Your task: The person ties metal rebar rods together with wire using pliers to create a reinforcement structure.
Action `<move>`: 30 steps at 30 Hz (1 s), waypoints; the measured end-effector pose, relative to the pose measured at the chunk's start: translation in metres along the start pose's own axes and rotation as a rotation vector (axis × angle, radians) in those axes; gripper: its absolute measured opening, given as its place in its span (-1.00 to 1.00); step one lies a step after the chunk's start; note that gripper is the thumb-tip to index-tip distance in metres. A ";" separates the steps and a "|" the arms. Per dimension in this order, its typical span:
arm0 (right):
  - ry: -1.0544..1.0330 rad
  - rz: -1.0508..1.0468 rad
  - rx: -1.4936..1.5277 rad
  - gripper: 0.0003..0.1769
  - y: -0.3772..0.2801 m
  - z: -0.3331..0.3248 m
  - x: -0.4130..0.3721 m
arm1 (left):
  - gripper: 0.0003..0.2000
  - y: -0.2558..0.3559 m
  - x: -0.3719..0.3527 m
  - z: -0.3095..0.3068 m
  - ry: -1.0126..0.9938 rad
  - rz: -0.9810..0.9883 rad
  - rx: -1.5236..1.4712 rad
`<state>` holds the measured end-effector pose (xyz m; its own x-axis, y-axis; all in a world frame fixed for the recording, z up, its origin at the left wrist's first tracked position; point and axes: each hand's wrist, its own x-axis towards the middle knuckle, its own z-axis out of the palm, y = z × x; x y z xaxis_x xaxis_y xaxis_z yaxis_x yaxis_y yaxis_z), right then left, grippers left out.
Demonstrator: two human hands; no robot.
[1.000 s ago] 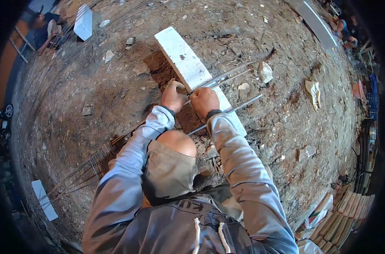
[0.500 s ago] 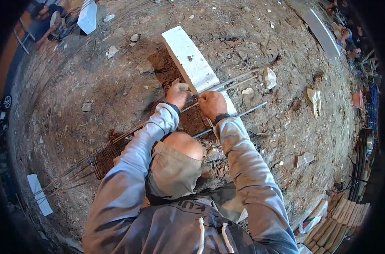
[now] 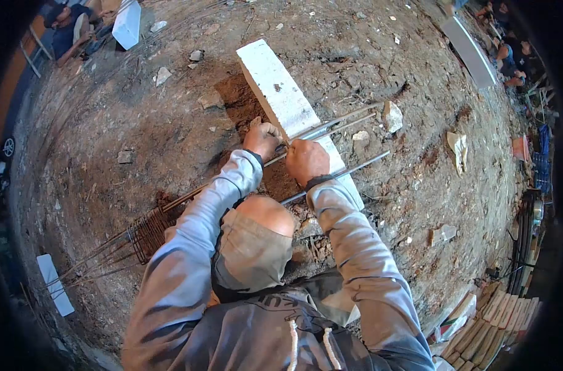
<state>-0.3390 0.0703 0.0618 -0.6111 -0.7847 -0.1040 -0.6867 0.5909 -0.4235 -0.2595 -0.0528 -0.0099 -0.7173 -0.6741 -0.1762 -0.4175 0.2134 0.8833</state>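
Steel bars (image 3: pixel 358 166) run across a long white block (image 3: pixel 284 93) lying on the dirt. My left hand (image 3: pixel 263 137) is closed, with fingers curled beside the bars at the block's left edge. Just to its right, my right hand (image 3: pixel 308 162) makes a fist over the bars, thumb side toward the left hand. Whatever the fingers of either hand pinch is hidden or too small to name. Lower left, a bundle of bent wire stirrups (image 3: pixel 150 235) sits around the same bars.
My bent knee (image 3: pixel 266 216) is close below the hands. A second white block (image 3: pixel 55 284) supports the bars' left end. Stones (image 3: pixel 392 116) dot the dirt. More white blocks (image 3: pixel 470 52) lie farther off, near other people. Stacked slats (image 3: pixel 498 321) stand lower right.
My right fist has shifted slightly down and left, and its forearm has dropped, uncovering the white block's lower end. My left hand stays nearly in place, its fingers more curled.
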 end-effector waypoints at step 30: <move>-0.050 -0.161 -0.124 -0.80 0.001 -0.004 -0.003 | -0.91 0.024 -0.024 0.007 0.207 0.070 -0.269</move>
<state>-0.3394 0.0744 0.0657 -0.4713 -0.8774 -0.0902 -0.8189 0.4733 -0.3247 -0.2562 -0.0269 0.0129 -0.5989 -0.7996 -0.0438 -0.1894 0.0883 0.9779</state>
